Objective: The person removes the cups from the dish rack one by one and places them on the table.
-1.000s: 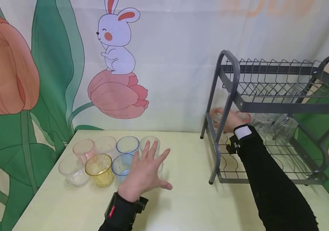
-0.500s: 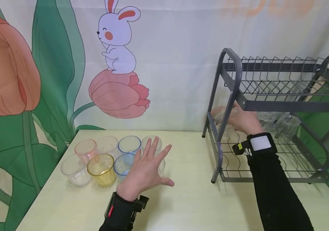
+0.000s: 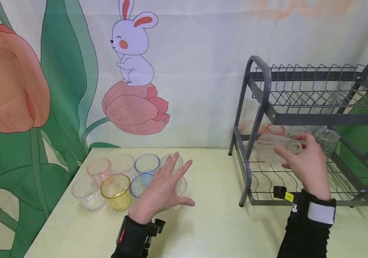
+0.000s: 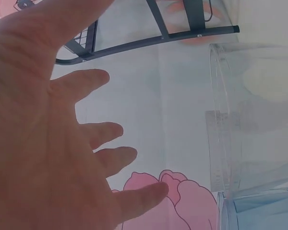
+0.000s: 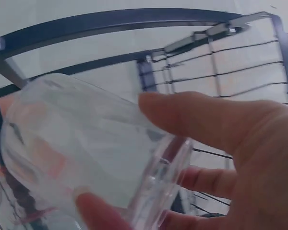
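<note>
My right hand grips a clear glass near its thick base, between thumb and fingers. The glass lies tilted on its side, mouth to the left, in front of the dish rack's lower shelf. In the right wrist view, the thumb presses one side of the clear glass. My left hand hovers with spread fingers beside a cluster of glasses, hiding part of a blue-rimmed glass. A clear glass stands close to its fingertips in the left wrist view; they appear apart.
Other glasses stand at left: a yellow one, a pink-rimmed one, another blue-rimmed one and several clear ones. On the rack's lower shelf sit a red-rimmed glass and clear glasses. A printed cloth hangs behind.
My right hand has drawn back from deep in the rack's lower shelf, toward me and right, bringing the clear glass and tipping it sideways. My left hand has stayed almost still.
</note>
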{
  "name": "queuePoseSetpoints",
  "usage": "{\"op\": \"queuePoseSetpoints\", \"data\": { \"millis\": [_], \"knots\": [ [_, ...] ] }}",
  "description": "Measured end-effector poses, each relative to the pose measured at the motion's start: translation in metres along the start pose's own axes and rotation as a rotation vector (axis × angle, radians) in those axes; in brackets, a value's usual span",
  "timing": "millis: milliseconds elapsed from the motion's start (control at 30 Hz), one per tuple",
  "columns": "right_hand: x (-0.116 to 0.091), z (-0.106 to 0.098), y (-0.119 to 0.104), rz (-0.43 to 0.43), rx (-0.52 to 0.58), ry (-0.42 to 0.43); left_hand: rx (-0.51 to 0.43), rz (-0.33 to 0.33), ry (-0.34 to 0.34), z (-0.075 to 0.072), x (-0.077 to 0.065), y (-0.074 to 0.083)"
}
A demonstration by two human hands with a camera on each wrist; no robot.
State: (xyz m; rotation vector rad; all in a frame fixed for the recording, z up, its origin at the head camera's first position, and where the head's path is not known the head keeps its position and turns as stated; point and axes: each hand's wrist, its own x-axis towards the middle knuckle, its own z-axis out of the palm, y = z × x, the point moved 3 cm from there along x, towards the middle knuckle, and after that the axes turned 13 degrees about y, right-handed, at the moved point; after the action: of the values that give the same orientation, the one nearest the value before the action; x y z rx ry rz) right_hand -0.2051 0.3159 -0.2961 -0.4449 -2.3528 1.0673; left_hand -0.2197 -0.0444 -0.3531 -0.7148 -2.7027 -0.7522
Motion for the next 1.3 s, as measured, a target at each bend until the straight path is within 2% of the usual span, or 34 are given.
{"op": "queuePoseSetpoints", "data": {
  "millis": [167,233,400,600,800,1100,1200,1300],
  "knots": [
    [-0.024,-0.022,0.002,0.018,-0.097,-0.008,-0.046,0.000,0.033,0.002,0.002,-0.001],
    [-0.032,-0.029,0.002,0.031,-0.117,-0.032,-0.065,0.026,0.072,0.001,0.004,0.000],
    [-0.043,-0.038,-0.003,0.021,-0.094,-0.121,-0.131,0.102,0.153,-0.003,0.007,0.005],
    [-0.057,-0.044,-0.016,-0.053,-0.065,-0.188,-0.223,0.142,0.198,-0.009,0.005,0.014],
    [-0.072,-0.041,-0.039,-0.139,0.040,-0.245,-0.334,0.227,0.208,-0.013,0.000,0.030],
    [-0.102,-0.033,-0.073,-0.223,0.191,-0.289,-0.440,0.438,0.236,-0.025,-0.009,0.060],
    [-0.109,-0.030,-0.079,-0.250,0.229,-0.303,-0.452,0.468,0.235,-0.029,-0.012,0.067],
    [-0.112,-0.026,-0.085,-0.265,0.277,-0.330,-0.453,0.440,0.233,-0.033,-0.014,0.069]
  ]
}}
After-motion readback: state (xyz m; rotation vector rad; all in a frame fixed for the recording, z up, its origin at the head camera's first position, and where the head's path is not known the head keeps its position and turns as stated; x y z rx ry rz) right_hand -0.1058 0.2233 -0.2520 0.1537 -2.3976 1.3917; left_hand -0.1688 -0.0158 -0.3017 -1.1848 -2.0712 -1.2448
